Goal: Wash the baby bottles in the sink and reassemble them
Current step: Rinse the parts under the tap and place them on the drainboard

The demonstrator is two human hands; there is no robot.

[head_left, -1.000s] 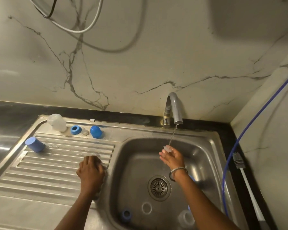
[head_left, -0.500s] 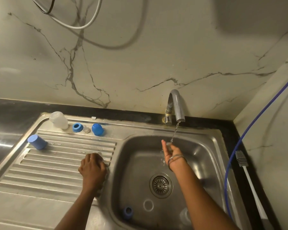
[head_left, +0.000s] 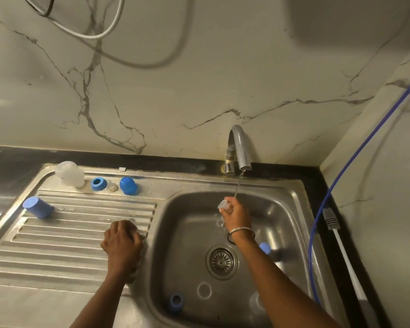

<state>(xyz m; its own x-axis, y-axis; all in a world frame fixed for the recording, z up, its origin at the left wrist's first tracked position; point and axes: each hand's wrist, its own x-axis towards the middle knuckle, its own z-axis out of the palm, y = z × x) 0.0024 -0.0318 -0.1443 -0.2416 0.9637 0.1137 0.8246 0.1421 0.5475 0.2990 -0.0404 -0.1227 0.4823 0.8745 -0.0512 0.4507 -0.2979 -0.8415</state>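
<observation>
Rinsing a small clear teat [head_left: 223, 204], the right hand [head_left: 236, 213] pinches it under the tap [head_left: 240, 150]; left hand [head_left: 122, 242], fingers curled, rests left of it. Next, probably set it beside the washed parts.

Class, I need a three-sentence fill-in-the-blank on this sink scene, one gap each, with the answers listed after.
1. The right hand holds a small clear part under the running ____.
2. The left hand rests on the ridged ____.
3. The bottle brush lies to the ____ of the sink.

Answers: tap; drainboard; right
</observation>
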